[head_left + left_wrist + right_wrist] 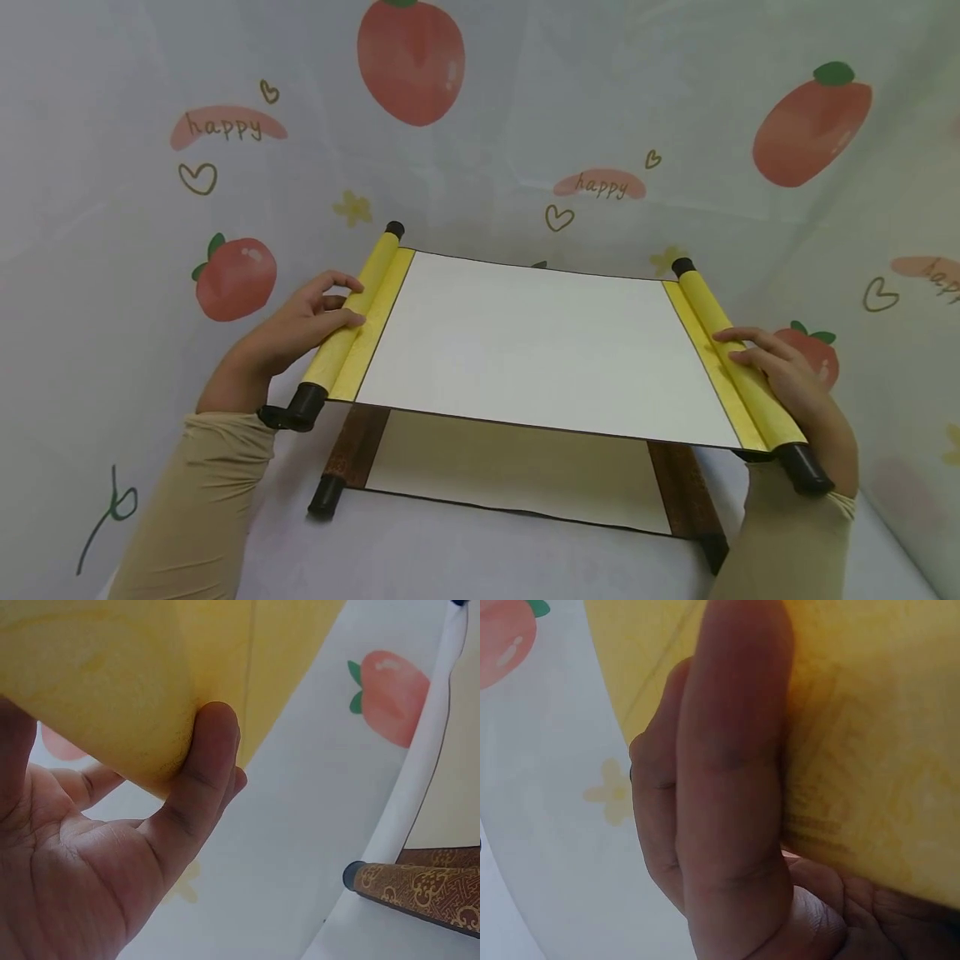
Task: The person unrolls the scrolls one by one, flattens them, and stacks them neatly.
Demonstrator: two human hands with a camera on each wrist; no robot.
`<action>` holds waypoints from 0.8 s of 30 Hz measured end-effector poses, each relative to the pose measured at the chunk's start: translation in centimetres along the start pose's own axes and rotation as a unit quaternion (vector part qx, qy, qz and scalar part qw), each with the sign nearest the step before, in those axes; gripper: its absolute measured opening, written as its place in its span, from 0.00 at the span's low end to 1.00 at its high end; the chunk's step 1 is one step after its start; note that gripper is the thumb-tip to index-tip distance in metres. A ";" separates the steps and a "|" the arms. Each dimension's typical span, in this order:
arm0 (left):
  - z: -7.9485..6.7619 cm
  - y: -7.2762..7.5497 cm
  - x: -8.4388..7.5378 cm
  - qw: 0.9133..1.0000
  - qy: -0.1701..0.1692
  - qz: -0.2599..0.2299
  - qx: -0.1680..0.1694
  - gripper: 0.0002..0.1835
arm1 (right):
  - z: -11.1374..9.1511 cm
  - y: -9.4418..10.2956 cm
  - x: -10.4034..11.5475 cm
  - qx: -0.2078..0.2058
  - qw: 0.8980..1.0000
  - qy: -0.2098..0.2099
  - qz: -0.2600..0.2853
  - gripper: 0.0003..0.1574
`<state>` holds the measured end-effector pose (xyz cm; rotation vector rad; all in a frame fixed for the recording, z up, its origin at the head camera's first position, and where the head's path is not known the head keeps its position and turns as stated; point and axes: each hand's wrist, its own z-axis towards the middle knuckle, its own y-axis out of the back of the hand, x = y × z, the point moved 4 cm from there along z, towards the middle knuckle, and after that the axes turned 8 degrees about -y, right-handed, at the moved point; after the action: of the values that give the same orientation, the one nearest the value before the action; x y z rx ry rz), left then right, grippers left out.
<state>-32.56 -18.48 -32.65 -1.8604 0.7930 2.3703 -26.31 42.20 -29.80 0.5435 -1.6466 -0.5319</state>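
Note:
A yellow-edged scroll (540, 342) with a blank white sheet is spread between both hands, raised above a second scroll. My left hand (303, 321) grips its left roll, thumb and fingers curled round the yellow paper (97, 690). On the other side my right hand (795, 375) grips the right roll, the fingers (735, 765) bent over it in the right wrist view. Black caps end both rolls. Below lies a brown-patterned scroll (510, 467) with a cream sheet, partly hidden by the yellow one; its brocade roll (427, 892) shows in the left wrist view.
A white cloth (420, 550) covers the surface under the brown scroll. Behind stands a pale backdrop (487, 158) printed with red fruit, hearts and the word "happy". A black strap (273, 417) circles the left wrist over a tan sleeve (202, 500).

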 end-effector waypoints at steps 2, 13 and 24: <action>0.1 0.0 0.2 1.000 0.006 -0.007 -0.004 0.24 | 0.0 0.0 -0.1 0.004 1.000 -0.002 0.002 0.22; 0.4 -0.2 0.5 1.000 0.013 -0.017 -0.001 0.25 | 0.4 0.1 -0.7 0.012 1.000 -0.018 0.012 0.23; 0.9 -0.8 1.1 1.000 0.023 0.008 0.001 0.26 | 0.6 0.2 -1.4 0.002 0.999 -0.031 -0.028 0.23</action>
<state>-33.42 -17.78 -33.78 -1.9208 0.8173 2.3441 -26.79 43.24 -30.82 0.5827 -1.6949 -0.5912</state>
